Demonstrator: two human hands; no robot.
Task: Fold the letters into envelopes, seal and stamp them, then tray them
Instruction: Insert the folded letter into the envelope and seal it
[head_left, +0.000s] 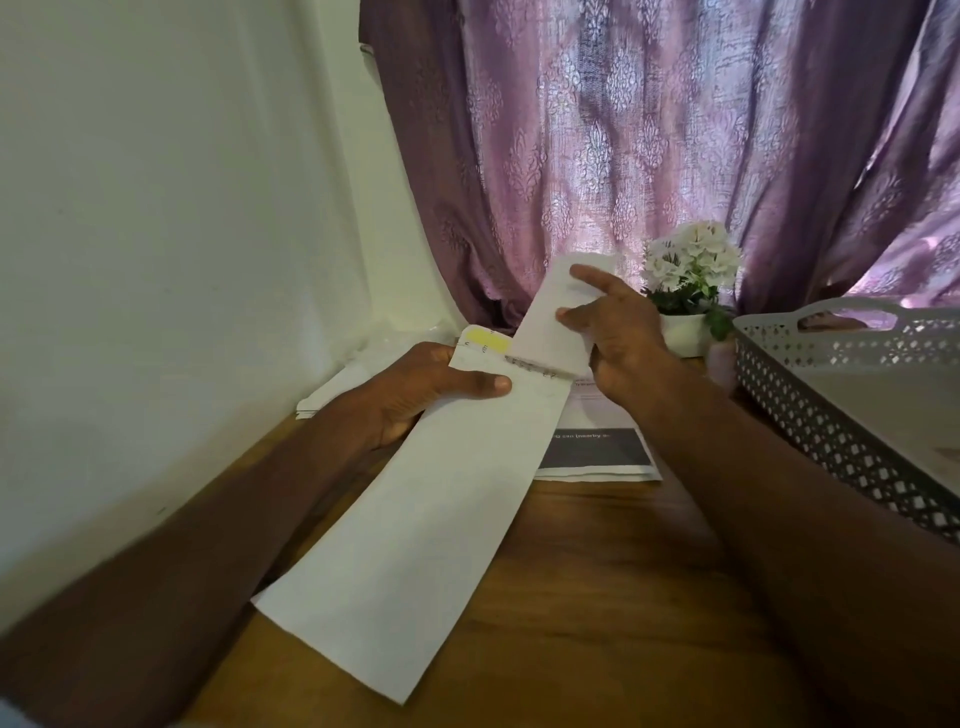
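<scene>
Envelope (415, 509), long and white, held slantwise above the wooden table (597, 597); left hand (415, 395) grips its far end, thumb on top. Right hand (618, 332) pinches the folded letter (556, 322) at the envelope's mouth. Grey tray (810, 410) stands right.

Little could be read. A white printed sheet with a dark grey band (597, 449), lying on the brown wooden desk (597, 571), carried a line of pale lettering on that band, seen upside down and blurred; only something like "nearby" showed. Fainter lines of print higher on the same sheet were too small to make out.
</scene>
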